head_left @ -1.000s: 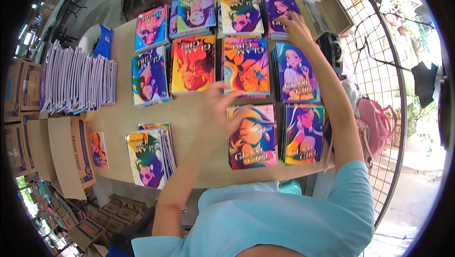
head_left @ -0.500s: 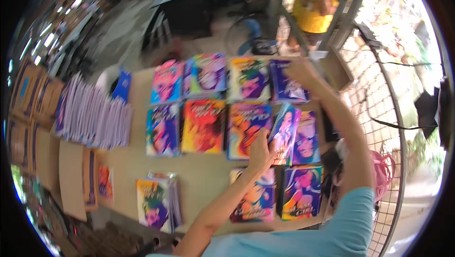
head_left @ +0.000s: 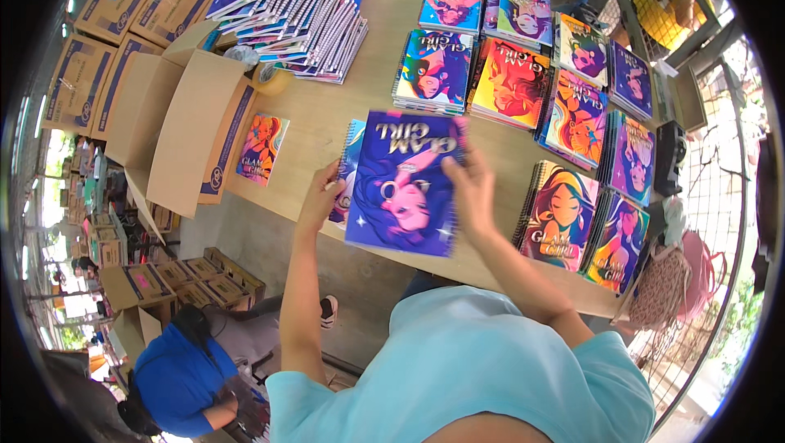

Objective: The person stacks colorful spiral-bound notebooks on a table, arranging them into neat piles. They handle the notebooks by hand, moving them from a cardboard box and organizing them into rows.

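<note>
A dark blue and purple spiral notebook, upside down to me, is held near the table's front edge. My right hand grips it at its right edge, thumb on the cover. My left hand is closed on the left edge of a lighter blue spiral notebook, mostly hidden behind the purple one. How many notebooks are in that hand is hidden. Beyond my hands, spiral notebooks stand in stacks by cover design, among them a red and orange stack and a blue stack.
A big leaning pile of notebooks covers the table's far left. An open carton stands at the left edge, beside a loose orange notebook and a tape roll. A person in blue bends low at left. Bags hang at right.
My right hand has come back from the far right purple stack with a purple notebook. My left hand has moved left from above the stacks with what it held. The view has swung left.
</note>
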`<state>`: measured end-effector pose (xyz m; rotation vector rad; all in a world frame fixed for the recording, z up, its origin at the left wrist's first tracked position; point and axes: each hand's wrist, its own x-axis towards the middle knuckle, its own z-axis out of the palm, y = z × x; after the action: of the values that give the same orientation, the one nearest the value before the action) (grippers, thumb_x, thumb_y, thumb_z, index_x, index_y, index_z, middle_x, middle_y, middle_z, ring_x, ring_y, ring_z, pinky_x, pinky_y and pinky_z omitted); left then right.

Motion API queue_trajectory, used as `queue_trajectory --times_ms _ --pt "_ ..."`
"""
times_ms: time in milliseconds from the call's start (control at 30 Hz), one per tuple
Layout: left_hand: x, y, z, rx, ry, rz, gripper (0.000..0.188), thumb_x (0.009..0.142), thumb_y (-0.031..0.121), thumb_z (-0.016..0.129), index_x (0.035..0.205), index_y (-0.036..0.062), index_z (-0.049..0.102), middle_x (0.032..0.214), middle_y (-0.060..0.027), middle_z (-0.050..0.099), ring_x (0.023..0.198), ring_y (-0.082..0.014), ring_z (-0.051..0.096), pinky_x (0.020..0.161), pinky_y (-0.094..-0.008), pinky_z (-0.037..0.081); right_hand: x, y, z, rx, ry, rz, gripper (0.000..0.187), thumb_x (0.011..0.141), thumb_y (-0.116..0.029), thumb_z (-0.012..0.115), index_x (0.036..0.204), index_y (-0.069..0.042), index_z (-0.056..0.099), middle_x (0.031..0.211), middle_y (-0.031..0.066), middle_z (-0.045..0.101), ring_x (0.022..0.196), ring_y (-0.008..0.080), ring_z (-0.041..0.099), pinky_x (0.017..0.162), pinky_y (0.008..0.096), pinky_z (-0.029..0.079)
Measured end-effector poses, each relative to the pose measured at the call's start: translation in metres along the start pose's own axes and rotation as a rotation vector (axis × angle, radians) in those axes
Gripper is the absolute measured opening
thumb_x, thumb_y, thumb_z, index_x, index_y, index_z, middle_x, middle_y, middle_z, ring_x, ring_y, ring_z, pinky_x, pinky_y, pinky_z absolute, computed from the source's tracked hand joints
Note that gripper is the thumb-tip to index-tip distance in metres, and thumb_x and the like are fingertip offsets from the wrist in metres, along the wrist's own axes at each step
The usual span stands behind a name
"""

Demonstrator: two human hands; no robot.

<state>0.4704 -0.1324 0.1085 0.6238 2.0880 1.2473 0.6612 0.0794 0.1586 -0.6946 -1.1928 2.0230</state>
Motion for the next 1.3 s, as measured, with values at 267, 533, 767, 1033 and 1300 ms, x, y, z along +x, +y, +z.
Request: queue_trajectory --times_ms 267,533,767,1033,1300 --pt "-0.007 -0.047 -0.004 -0.098 -0.200 -0.071 0.071 0.095 0.056 0.029 0.140 0.0002 0.031 0.143 -0.0122 0.035 0.130 -0.0237 0.034 0.109 -0.0369 0.025 -0.023 0.101 0.021 -0.788 0.232 -0.247 0.078 0.080 0.000 0.059 0.145 -0.008 0.017 0.140 0.0273 0.019 0.131 0.0409 0.022 0.108 0.0438 0.023" --pt "-0.051 0.139 0.213 0.421 -0.208 0.560 0.059 0.076 0.037 0.071 0.117 -0.0019 0.054 0.122 -0.0152 0.045 0.111 -0.0316 0.047 0.092 -0.0434 0.040 -0.051 -0.081 -0.272 -1.603 0.396 -0.171 0.046 0.070 0.001 0.064 0.113 -0.016 0.061 0.120 0.0120 0.053 0.109 0.0311 0.050 0.094 0.0430 0.040" --pt "-0.003 0.085 0.355 0.350 -0.029 0.419 0.049 0.076 0.030 0.072 0.104 -0.0034 0.050 0.113 -0.0202 0.047 0.095 -0.0346 0.056 0.073 -0.0424 0.047 -0.048 -0.145 -0.350 -2.093 -0.706 -0.390 0.037 0.067 -0.010 0.066 0.102 -0.023 0.063 0.135 0.0064 0.043 0.137 0.0313 0.023 0.109 0.0592 0.017" --pt "-0.052 0.163 0.166 0.041 0.011 0.276 0.032 0.081 0.011 0.060 0.112 0.0028 0.055 0.089 -0.0137 0.063 0.077 -0.0237 0.063 0.067 -0.0342 0.049 -0.051 -0.236 -0.234 -1.596 -0.742 -0.042 0.028 0.073 -0.003 0.063 0.101 -0.008 0.060 0.080 0.0048 0.060 0.077 0.0225 0.062 0.071 0.0355 0.048" --pt "-0.019 0.061 0.012 -0.072 0.042 -0.100 0.050 0.089 0.015 0.057 0.133 -0.0011 0.041 0.121 -0.0127 0.052 0.107 -0.0184 0.052 0.094 -0.0284 0.039 -0.025 -0.021 -0.027 -0.137 -0.236 0.251 0.057 0.084 -0.005 0.062 0.133 0.007 0.036 0.128 0.0205 0.044 0.109 0.0189 0.050 0.085 0.0326 0.045"
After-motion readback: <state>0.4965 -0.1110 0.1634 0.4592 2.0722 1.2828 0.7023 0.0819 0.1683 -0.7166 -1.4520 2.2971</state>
